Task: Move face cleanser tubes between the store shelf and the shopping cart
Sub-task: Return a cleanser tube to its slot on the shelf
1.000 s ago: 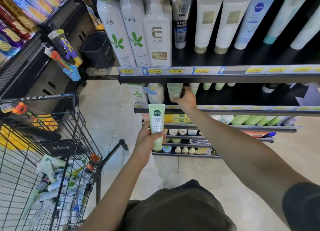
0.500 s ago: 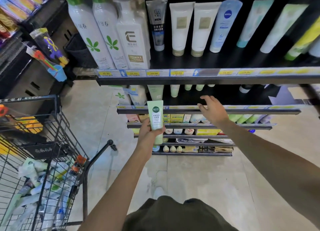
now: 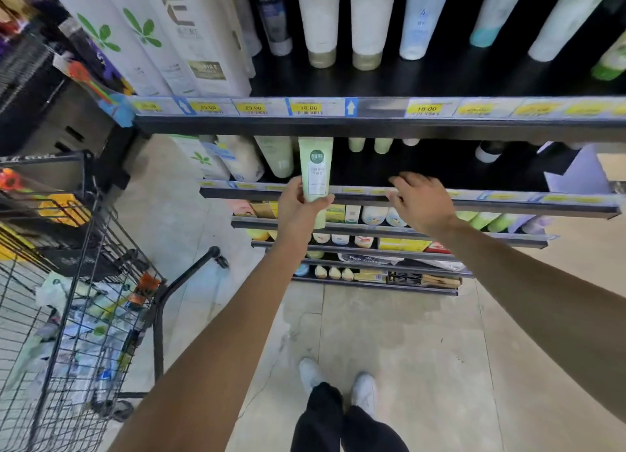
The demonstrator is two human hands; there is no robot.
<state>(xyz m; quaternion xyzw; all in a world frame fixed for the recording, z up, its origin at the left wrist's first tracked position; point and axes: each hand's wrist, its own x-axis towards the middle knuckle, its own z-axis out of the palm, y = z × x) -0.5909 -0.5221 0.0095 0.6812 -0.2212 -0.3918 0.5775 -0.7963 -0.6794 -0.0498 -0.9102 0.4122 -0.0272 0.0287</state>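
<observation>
Shelf price tags [image 3: 308,107] 25.00, 29.00, 18.00, 18.00

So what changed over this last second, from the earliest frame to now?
The right hand let go of the tube it held on the second shelf and moved right along the edge, fingers spread and empty. The left hand lifted its green face cleanser tube up to that shelf. Its grip on the tube is unchanged; the shopping cart stayed put.

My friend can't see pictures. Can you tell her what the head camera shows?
The left hand holds a pale green cleanser tube upright at the second shelf, while the open right hand rests on that shelf's edge. A shopping cart with tubes stands at the left.
</observation>
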